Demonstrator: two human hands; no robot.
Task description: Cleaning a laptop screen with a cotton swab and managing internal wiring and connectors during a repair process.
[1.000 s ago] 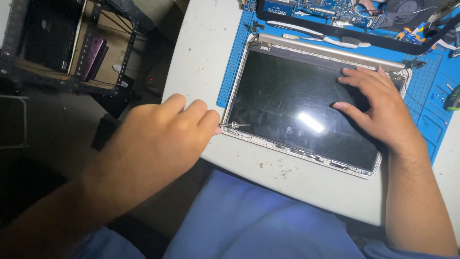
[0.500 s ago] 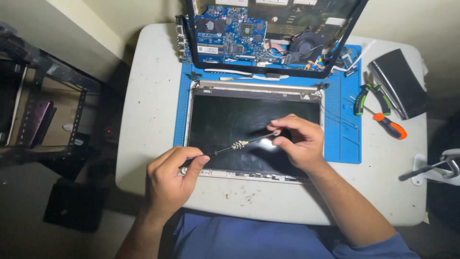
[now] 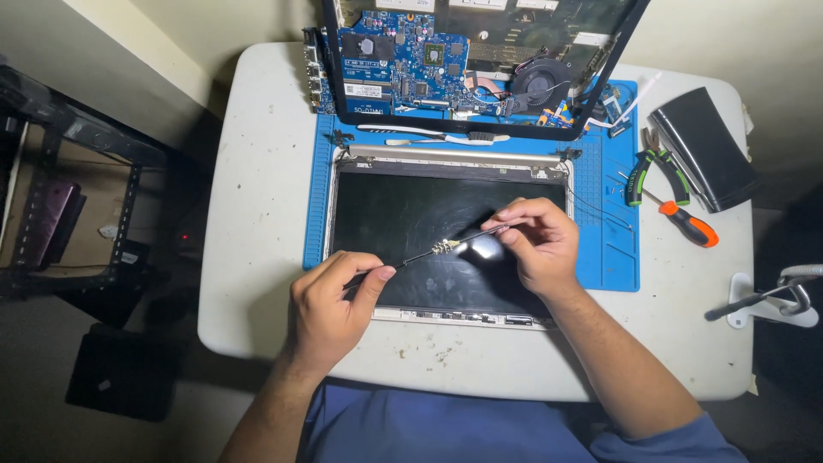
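A dark laptop screen panel lies flat on a blue work mat on a white table. Both my hands hover over it and hold a thin black cable with a small metallic connector at its middle. My left hand pinches the lower left end between thumb and forefinger, near the panel's bottom edge. My right hand pinches the upper right end above the panel's right half. The cable is stretched between them.
Behind the panel stands an opened laptop base with a blue circuit board and a fan. Green-handled pliers, an orange screwdriver and a flat black object lie to the right. A dark shelf rack stands to the left.
One second ago both hands lay flat on the panel in a close, tilted view. Now the view is pulled back and both hands hold the thin cable stretched above the panel.
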